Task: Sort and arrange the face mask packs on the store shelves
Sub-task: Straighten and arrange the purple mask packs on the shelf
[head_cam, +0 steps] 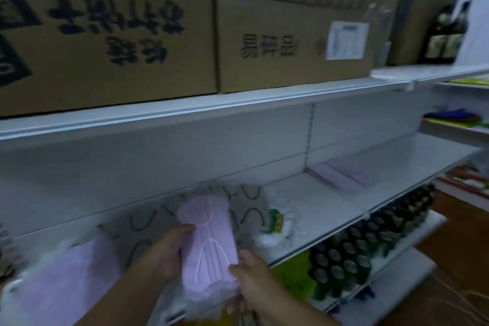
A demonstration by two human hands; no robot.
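Head view: pink mask pack (209, 243) in both hands

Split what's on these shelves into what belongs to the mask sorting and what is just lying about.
Part of the job:
pink mask pack in clear wrap, held by left hand and right hand
pink pack further right on the shelf
grey packs behind
white shelf

Lying about:
brown cardboard boxes above
dark bottles below

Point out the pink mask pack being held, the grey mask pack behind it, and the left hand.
pink mask pack (209, 241), head view, front face
grey mask pack (248, 206), head view, upper part
left hand (164, 251), head view, back
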